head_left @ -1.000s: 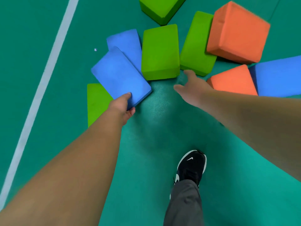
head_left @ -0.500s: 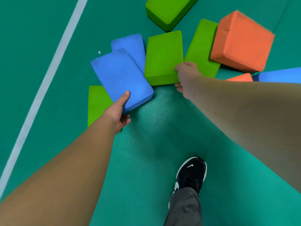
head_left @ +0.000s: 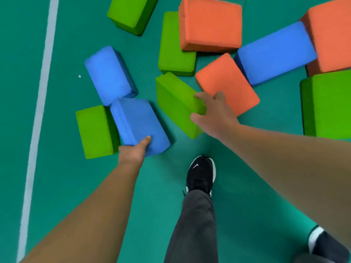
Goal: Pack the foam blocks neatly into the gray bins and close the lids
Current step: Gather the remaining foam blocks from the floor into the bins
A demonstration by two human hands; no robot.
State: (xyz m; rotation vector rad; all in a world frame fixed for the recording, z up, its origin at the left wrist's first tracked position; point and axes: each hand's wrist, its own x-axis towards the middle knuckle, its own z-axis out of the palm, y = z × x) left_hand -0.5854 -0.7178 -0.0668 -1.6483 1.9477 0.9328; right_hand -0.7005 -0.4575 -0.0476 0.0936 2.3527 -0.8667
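Foam blocks in blue, green and orange lie scattered on the green floor. My left hand (head_left: 135, 150) grips the near end of a blue block (head_left: 137, 122), thumb on top, the block tilted up off the floor. My right hand (head_left: 212, 112) grips the right end of a green block (head_left: 176, 101), fingers over its top edge and thumb on its near side; this block is also tilted. Another blue block (head_left: 109, 74) lies behind the held blue one, and a green block (head_left: 95, 130) lies to its left. No gray bin is in view.
Beyond my right hand lie an orange block (head_left: 228, 82), a green block (head_left: 173, 46), a large orange block (head_left: 210, 23), a long blue block (head_left: 275, 52) and more blocks at the right edge. My black shoe (head_left: 201, 173) stands between my arms. A white floor line (head_left: 40, 92) runs along the left.
My right hand has taken hold of the green block and pulled it towards me, tilting it. My left hand has lifted the blue block nearer. The view has shifted back, showing more blocks.
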